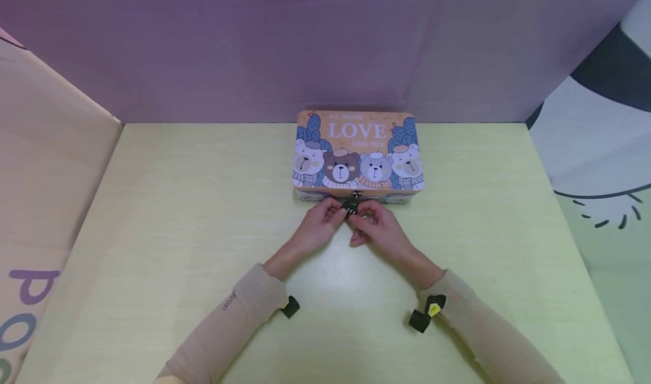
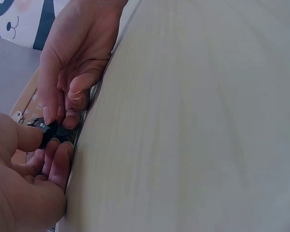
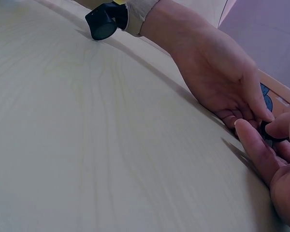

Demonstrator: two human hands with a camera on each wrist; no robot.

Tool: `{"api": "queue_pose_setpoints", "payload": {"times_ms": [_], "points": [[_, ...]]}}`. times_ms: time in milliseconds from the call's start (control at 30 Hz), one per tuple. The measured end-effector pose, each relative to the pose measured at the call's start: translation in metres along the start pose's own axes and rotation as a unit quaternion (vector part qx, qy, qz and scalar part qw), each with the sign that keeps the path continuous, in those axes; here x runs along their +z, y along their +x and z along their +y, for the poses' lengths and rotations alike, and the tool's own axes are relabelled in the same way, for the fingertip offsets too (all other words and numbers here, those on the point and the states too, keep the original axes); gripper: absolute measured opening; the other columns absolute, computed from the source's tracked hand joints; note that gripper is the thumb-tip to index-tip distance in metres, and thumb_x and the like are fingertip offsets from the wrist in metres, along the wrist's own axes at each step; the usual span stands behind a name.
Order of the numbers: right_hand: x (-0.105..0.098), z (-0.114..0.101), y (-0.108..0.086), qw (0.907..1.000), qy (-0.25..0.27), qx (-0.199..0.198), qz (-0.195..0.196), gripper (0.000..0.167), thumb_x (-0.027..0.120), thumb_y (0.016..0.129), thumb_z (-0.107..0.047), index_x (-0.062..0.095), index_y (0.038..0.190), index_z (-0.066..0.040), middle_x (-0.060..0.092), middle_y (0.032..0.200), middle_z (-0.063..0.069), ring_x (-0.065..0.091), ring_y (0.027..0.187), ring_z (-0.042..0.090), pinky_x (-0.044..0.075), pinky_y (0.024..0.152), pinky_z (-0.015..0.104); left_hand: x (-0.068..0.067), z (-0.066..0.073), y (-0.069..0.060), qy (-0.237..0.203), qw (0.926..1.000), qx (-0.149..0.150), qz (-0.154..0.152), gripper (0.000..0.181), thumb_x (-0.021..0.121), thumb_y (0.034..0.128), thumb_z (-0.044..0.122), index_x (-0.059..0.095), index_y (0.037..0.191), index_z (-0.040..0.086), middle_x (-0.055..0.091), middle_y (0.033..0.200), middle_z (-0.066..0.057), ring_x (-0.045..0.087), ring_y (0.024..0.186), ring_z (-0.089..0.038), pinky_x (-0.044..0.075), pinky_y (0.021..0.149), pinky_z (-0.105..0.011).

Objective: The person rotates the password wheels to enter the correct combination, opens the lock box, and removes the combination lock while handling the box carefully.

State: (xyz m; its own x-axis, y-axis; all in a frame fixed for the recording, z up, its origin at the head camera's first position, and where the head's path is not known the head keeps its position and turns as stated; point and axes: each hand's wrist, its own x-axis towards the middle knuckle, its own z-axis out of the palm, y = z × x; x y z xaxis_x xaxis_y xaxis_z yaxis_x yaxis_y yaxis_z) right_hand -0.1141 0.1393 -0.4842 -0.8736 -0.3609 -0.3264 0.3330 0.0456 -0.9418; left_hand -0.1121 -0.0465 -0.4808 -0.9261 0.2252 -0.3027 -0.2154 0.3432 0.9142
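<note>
A tin box (image 1: 358, 132) with an orange lid, printed with bears and the word LOVE, stands at the back of the table with its lid down. At its front is a small metal latch (image 1: 357, 194), with a small black padlock (image 1: 350, 208) just below it. My left hand (image 1: 316, 227) pinches the padlock between thumb and fingers from the left. From the right, my right hand (image 1: 385, 232) grips it too, thumb and forefinger meeting on it. In the left wrist view the padlock (image 2: 48, 133) shows tiny white marks; fingers cover much of its body.
The pale wooden table (image 1: 178, 214) spreads out around the box. A purple-grey wall (image 1: 254, 51) rises right behind it, with printed panels on the left and right. Each sleeve carries a small black wrist camera (image 1: 420, 320).
</note>
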Motion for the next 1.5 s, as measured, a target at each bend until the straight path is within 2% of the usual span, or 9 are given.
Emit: {"api": "queue_pose_setpoints", "payload": {"times_ms": [267, 400, 700, 967, 1233, 1500], "points": [[-0.001, 0.001, 0.0, 1.0, -0.002, 0.008, 0.0, 0.026, 0.059, 0.102, -0.003, 0.047, 0.122, 0.01, 0.067, 0.099, 0.017, 0.071, 0.07, 0.015, 0.064, 0.071, 0.035, 0.0, 0.0, 0.0, -0.019, 0.9998, -0.003, -0.011, 0.027, 0.062, 0.1029, 0.026, 0.062, 0.121, 0.006, 0.065, 0.105, -0.007, 0.061, 0.096, -0.02, 0.054, 0.088, -0.035], [-0.001, 0.001, 0.001, 0.9999, 0.0, 0.01, 0.002, 0.025, 0.059, 0.102, -0.002, 0.048, 0.121, 0.009, 0.067, 0.099, 0.015, 0.071, 0.07, 0.015, 0.064, 0.071, 0.035, 0.001, 0.001, 0.0, -0.02, 0.9998, 0.001, -0.006, 0.027, 0.063, 0.1026, 0.025, 0.063, 0.12, 0.005, 0.065, 0.104, -0.007, 0.061, 0.093, -0.019, 0.054, 0.087, -0.033], [0.0, 0.002, 0.001, 0.9999, 0.012, 0.007, 0.004, 0.023, 0.059, 0.101, 0.0, 0.048, 0.119, 0.009, 0.068, 0.096, 0.012, 0.07, 0.068, 0.014, 0.064, 0.069, 0.034, 0.003, 0.008, 0.002, 0.004, 1.0, -0.007, 0.002, 0.025, 0.06, 0.1048, 0.02, 0.063, 0.119, 0.0, 0.066, 0.103, -0.01, 0.061, 0.091, -0.021, 0.056, 0.084, -0.034], [-0.001, 0.002, 0.001, 0.9999, 0.01, 0.003, 0.003, 0.027, 0.059, 0.101, -0.002, 0.046, 0.123, 0.009, 0.064, 0.104, 0.011, 0.07, 0.068, 0.014, 0.063, 0.068, 0.034, 0.005, 0.012, 0.002, 0.006, 0.9997, -0.022, -0.007, 0.023, 0.057, 0.1059, 0.019, 0.062, 0.118, 0.0, 0.062, 0.099, -0.009, 0.054, 0.082, -0.018, 0.05, 0.07, -0.029], [-0.002, 0.003, 0.001, 0.9999, 0.015, -0.005, 0.0, 0.024, 0.057, 0.102, -0.002, 0.047, 0.12, 0.01, 0.064, 0.1, 0.012, 0.07, 0.068, 0.015, 0.064, 0.068, 0.035, 0.005, 0.012, 0.001, 0.012, 0.9998, -0.015, -0.006, 0.024, 0.056, 0.1064, 0.018, 0.061, 0.12, -0.001, 0.06, 0.098, -0.009, 0.052, 0.082, -0.018, 0.048, 0.07, -0.028], [-0.002, 0.0, 0.001, 1.0, -0.004, -0.005, -0.007, 0.021, 0.056, 0.103, -0.004, 0.05, 0.117, 0.011, 0.066, 0.094, 0.016, 0.07, 0.068, 0.016, 0.064, 0.068, 0.037, 0.003, 0.013, 0.001, 0.007, 0.9998, -0.018, -0.009, 0.023, 0.055, 0.1066, 0.016, 0.061, 0.12, -0.001, 0.06, 0.098, -0.009, 0.053, 0.083, -0.019, 0.049, 0.071, -0.029]]}}
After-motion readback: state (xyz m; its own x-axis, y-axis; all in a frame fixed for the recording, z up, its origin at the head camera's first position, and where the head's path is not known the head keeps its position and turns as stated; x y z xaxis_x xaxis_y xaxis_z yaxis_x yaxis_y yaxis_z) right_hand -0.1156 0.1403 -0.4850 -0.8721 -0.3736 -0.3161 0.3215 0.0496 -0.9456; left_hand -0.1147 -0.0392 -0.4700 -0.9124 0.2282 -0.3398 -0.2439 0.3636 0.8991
